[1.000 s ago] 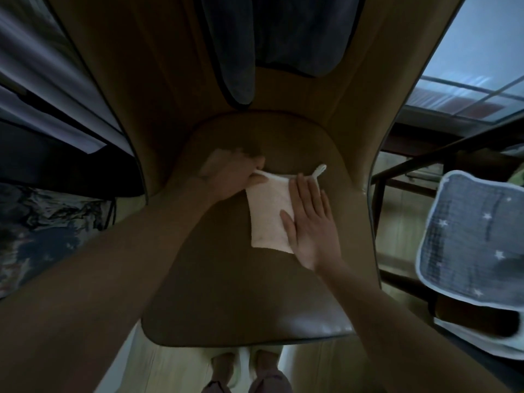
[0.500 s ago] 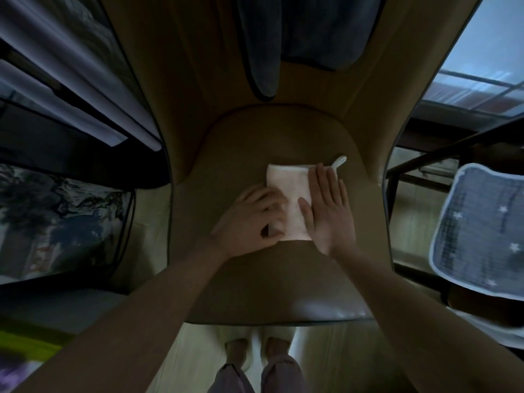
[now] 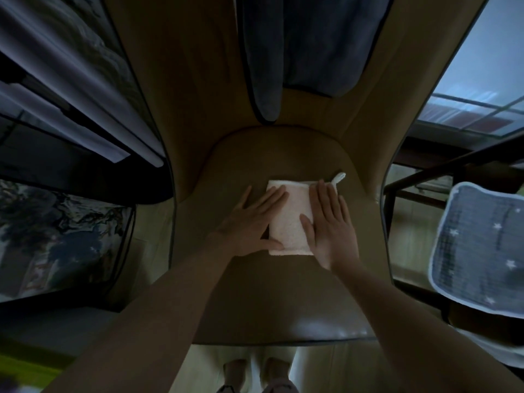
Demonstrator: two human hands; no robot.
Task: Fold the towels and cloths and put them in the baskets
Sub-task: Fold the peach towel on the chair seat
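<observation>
A small white cloth (image 3: 293,219), folded into a narrow rectangle with a hanging loop at its far right corner, lies on the brown chair seat (image 3: 255,302). My left hand (image 3: 252,222) rests flat, fingers spread, on the cloth's left edge and the seat beside it. My right hand (image 3: 330,225) lies flat on the cloth's right edge, fingers pointing away from me. Neither hand grips the cloth. A dark blue towel (image 3: 300,49) hangs over the chair back. No basket is in sight.
A grey-blue cloth with white stars and a pale border (image 3: 482,251) lies at the right on a dark surface. A dark table frame (image 3: 442,171) stands behind the chair's right side. A patterned panel (image 3: 56,236) is at the left. My feet (image 3: 255,373) show below the seat's front edge.
My left hand let go of the cloth's edge after folding it over, then flattened out along the cloth's left side. My right hand stayed pressed on the right side.
</observation>
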